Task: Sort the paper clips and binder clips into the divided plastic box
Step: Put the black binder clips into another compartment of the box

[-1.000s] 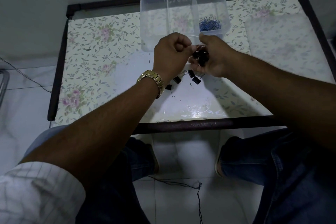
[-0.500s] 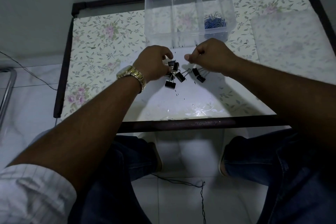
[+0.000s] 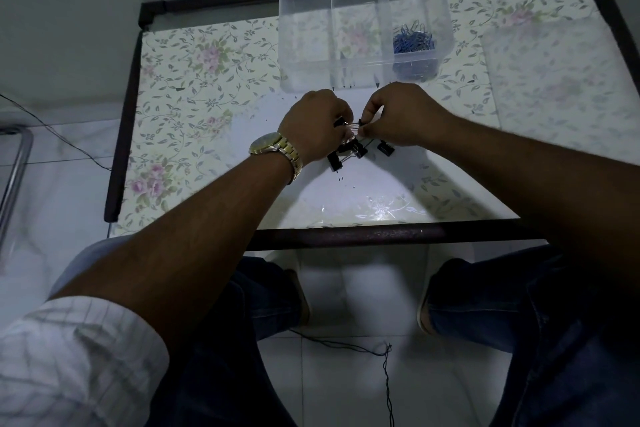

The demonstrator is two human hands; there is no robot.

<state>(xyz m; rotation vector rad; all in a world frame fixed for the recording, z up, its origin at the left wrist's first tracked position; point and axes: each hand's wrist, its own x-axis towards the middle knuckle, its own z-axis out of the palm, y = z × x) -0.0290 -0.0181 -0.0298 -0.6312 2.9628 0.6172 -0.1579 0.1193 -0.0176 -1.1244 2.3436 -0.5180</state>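
1. Hands over table [image 3: 180, 87], just before box [image 3: 360, 28].
2. Left hand [image 3: 317, 130]: curled, pinching binder clip [image 3: 341, 122].
3. Right hand [image 3: 403, 116]: curled, pinching clip wires too.
4. Loose clips [image 3: 346, 155] beneath hands, on table.
5. Blue paper clips [image 3: 414, 40] in box's right compartment.

Single head-worn wide-angle view, looking steeply down and forward from above the seated person. Floral-covered table [image 3: 194, 87] fills the upper half, divided plastic box [image 3: 304, 45] at its far edge; both forearms reach in from the bottom corners, knees and tiled floor [image 3: 346, 374] below. Edges bow noticeably
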